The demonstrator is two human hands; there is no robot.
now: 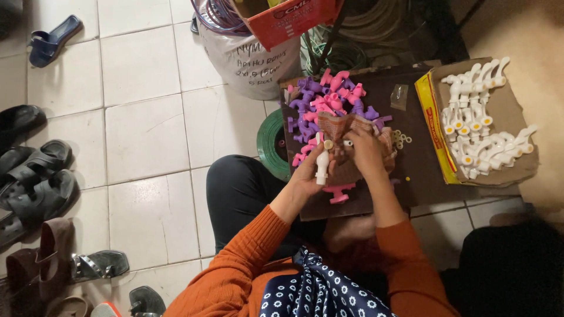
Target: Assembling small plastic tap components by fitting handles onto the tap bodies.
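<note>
white tap (322, 163) upright, long axis vertical, over board (423, 164) front edge | L hand (305, 176) grips its body | R hand (365, 154) just right, fingers curled at tap top, hold unclear | pink/purple pile (329, 103) behind | box (517, 117) of white taps far R

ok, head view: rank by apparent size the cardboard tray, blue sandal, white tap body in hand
1. cardboard tray, clearly largest.
2. blue sandal.
3. white tap body, held in the left hand; it sits nearer the camera, yet looks smallest.
</note>
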